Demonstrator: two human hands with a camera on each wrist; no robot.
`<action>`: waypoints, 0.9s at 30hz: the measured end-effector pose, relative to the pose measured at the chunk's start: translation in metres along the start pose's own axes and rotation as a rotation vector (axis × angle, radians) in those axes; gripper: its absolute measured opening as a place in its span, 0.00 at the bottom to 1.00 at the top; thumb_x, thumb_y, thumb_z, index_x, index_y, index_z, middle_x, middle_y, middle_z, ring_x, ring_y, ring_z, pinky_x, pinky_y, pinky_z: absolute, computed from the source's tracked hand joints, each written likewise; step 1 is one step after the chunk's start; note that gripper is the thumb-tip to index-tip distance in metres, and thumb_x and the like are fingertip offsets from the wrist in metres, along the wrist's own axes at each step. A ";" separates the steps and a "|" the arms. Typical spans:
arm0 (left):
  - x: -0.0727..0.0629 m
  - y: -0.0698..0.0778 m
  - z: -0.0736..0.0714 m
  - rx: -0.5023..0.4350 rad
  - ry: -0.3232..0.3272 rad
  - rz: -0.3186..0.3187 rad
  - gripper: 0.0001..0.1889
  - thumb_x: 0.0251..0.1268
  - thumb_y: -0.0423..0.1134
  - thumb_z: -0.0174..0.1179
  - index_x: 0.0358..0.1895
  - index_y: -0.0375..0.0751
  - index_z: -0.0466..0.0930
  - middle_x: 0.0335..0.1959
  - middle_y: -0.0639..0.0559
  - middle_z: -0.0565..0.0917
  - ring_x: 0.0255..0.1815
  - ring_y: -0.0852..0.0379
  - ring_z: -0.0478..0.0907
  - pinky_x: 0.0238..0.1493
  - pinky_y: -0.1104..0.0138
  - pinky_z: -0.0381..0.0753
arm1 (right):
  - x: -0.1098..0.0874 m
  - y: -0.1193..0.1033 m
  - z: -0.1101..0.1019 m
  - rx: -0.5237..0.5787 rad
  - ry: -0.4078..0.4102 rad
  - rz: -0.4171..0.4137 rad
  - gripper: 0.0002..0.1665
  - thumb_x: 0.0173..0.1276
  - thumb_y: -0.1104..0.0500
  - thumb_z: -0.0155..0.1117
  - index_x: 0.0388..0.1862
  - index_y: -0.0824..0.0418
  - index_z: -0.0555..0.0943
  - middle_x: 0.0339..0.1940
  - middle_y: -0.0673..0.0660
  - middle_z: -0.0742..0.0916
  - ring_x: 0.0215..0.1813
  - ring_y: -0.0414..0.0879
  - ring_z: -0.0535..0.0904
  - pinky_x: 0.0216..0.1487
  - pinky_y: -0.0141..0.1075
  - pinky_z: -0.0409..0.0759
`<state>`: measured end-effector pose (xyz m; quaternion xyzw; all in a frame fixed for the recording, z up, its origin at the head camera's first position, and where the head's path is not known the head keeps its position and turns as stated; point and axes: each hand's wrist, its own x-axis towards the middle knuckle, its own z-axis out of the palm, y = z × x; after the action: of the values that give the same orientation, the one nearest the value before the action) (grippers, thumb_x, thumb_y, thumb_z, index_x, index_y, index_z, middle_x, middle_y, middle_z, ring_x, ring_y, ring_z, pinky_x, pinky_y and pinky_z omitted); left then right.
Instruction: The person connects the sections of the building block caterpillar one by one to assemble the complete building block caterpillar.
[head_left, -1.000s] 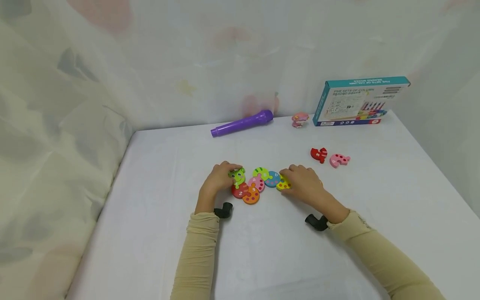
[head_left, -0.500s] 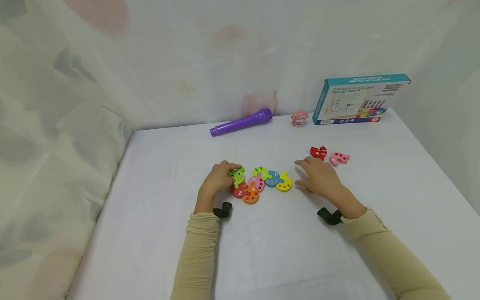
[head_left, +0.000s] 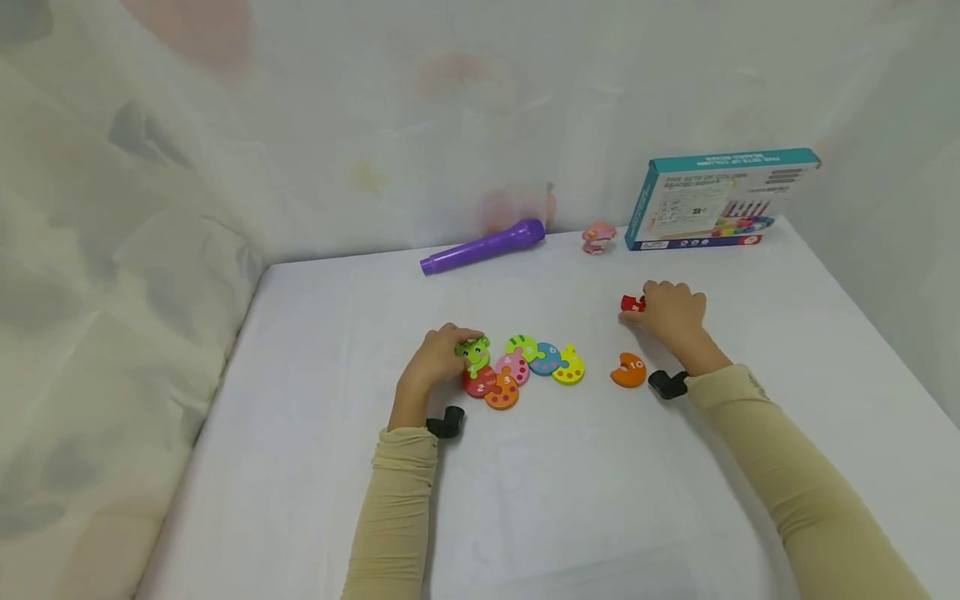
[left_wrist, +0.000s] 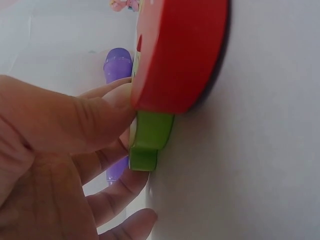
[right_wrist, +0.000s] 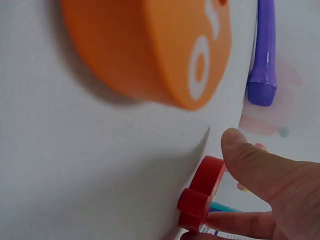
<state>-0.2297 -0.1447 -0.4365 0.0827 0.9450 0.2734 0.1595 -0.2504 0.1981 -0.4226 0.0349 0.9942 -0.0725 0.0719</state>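
Note:
In the head view, my left hand (head_left: pixel 435 360) pinches the smiling green caterpillar-head puzzle piece (head_left: pixel 476 353) at the left end of a winding row. Joined after it come a red piece (head_left: pixel 476 385), an orange one, a pink one, a green one and a blue one, ending in a yellow piece (head_left: pixel 572 369). My right hand (head_left: pixel 677 318) has its thumb and fingers around a red puzzle piece (head_left: pixel 632 305) marked 8; the right wrist view shows this red piece (right_wrist: pixel 202 185) between thumb and fingers. An orange piece (head_left: pixel 628 372) marked 10 lies below that hand.
A purple toy microphone (head_left: pixel 483 248), a small pink figurine (head_left: pixel 598 238) and a teal-and-white box (head_left: pixel 712 204) stand along the table's back edge. Black wrist cameras sit at both wrists. The loose pink piece is hidden behind my right hand.
My right hand has left the yellow piece and moved right and back to the red piece, uncovering the orange 10 and covering the loose pink piece. My left hand stays put.

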 end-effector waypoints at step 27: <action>0.001 -0.001 -0.001 -0.019 -0.009 -0.003 0.26 0.55 0.29 0.56 0.60 0.53 0.74 0.55 0.48 0.72 0.53 0.48 0.64 0.52 0.55 0.70 | -0.012 -0.056 0.001 0.104 -0.153 -0.601 0.28 0.55 0.60 0.69 0.57 0.58 0.76 0.54 0.59 0.77 0.55 0.55 0.69 0.56 0.55 0.65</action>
<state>-0.2309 -0.1458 -0.4363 0.0812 0.9418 0.2817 0.1648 -0.2425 0.1415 -0.4139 -0.2626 0.9466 -0.1435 0.1201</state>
